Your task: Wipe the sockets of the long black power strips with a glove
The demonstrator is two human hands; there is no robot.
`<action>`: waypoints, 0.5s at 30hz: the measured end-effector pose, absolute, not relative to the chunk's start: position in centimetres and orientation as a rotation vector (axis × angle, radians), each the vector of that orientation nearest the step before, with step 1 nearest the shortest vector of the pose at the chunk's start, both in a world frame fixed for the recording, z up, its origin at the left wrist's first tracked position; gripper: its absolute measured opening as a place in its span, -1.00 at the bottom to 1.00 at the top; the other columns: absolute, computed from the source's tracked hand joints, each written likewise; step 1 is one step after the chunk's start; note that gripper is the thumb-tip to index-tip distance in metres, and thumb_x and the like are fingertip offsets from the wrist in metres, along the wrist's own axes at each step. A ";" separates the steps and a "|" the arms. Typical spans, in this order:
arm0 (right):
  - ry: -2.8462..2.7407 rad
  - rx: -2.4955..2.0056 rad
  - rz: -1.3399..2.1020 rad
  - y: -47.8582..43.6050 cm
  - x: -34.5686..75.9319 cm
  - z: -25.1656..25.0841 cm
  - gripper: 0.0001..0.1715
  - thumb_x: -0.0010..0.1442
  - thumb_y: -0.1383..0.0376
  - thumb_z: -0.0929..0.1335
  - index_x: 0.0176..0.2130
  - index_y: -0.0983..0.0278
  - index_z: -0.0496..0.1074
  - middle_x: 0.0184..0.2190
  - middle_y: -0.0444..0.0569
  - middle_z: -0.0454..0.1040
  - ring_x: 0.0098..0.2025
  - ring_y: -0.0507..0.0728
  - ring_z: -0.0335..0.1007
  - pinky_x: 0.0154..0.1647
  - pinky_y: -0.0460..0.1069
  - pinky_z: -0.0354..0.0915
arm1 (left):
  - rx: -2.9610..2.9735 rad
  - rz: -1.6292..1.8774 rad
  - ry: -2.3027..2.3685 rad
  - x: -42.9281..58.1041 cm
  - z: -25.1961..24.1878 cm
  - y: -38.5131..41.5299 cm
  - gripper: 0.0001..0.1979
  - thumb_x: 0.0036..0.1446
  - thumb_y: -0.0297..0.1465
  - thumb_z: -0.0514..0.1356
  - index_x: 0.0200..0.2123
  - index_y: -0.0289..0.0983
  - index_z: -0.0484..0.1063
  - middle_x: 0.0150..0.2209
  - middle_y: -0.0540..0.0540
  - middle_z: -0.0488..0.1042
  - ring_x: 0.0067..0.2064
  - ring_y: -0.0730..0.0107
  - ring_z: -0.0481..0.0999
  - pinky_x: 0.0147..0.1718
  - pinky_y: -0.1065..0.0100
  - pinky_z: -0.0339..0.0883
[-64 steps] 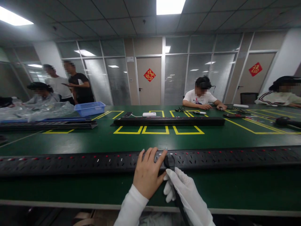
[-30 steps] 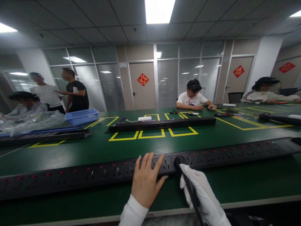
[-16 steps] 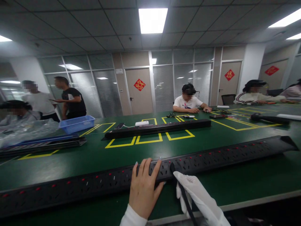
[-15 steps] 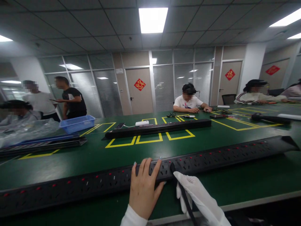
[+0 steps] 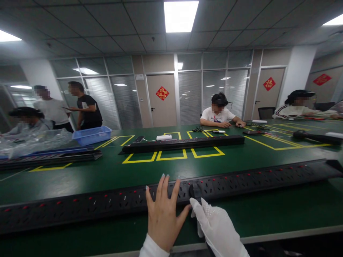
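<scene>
A long black power strip (image 5: 241, 186) with a row of sockets and small red indicators lies across the table in front of me. My left hand (image 5: 164, 214), bare, is spread over the strip with its fingertips on the sockets and thumb at the near edge. Just to its right, my right hand (image 5: 214, 221), in a white dotted glove, grips a black plug (image 5: 195, 191) on a cord. The plug's head rests against a socket; I cannot tell how deep it sits. Much of the cord is hidden under the glove.
A second black power strip (image 5: 187, 143) lies farther back, with a white adapter (image 5: 164, 137) behind it. A blue basket (image 5: 92, 135) and clear plastic bags (image 5: 34, 142) are on the left. A person (image 5: 218, 114) sits across the green table (image 5: 120, 182), which has yellow tape outlines.
My right hand has rolled over the plug, now covering more of the cord. The plug's head has turned to show more of its side. My left hand's fingers are spread wider.
</scene>
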State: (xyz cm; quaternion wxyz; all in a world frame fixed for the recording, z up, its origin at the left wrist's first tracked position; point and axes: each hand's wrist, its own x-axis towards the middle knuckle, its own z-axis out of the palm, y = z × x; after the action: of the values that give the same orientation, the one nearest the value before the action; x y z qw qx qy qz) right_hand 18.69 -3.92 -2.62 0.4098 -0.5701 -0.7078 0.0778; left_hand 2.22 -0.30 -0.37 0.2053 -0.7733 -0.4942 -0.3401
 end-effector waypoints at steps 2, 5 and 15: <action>-1.830 -1.394 0.096 -3.6 17.7 -3.1 -0.61 0.31 0.06 0.25 -0.09 0.13 0.57 -0.40 0.08 0.63 -0.46 0.24 0.55 -0.28 0.04 0.42 | -2.162 -0.948 -1.343 2.0 -0.5 -0.2 -0.45 0.16 -0.25 0.14 0.24 -0.04 0.22 0.25 -0.16 0.27 0.31 -0.05 0.11 0.21 -0.34 -0.29; -1.860 -1.307 -0.032 -3.6 16.6 -3.3 -0.43 0.38 -0.02 0.11 -0.16 0.14 0.58 -0.36 0.10 0.65 -0.45 0.23 0.58 -0.46 -0.02 0.40 | -2.184 -0.976 -1.301 1.7 -0.5 0.0 -0.36 0.11 -0.25 0.19 0.27 0.02 0.16 0.28 -0.09 0.22 0.33 -0.03 0.06 0.22 -0.32 -0.44; -1.782 -1.351 0.282 -3.6 16.3 -1.6 -0.20 0.38 -0.12 0.01 -0.49 0.21 0.52 -0.58 0.00 0.58 -0.51 0.15 0.56 -0.47 -0.08 0.35 | -2.269 -0.987 -1.316 1.4 -0.1 0.1 -0.34 0.12 -0.15 0.22 0.28 0.06 0.11 0.24 -0.06 0.29 0.26 0.10 0.22 0.26 -0.10 -0.16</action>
State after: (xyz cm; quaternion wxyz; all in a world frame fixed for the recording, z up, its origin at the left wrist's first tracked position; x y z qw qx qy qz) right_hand 16.26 -3.61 -1.57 0.4293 -0.5413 -0.7140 0.1131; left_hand 1.38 0.08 -0.05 0.1686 -0.7980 -0.4629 -0.3472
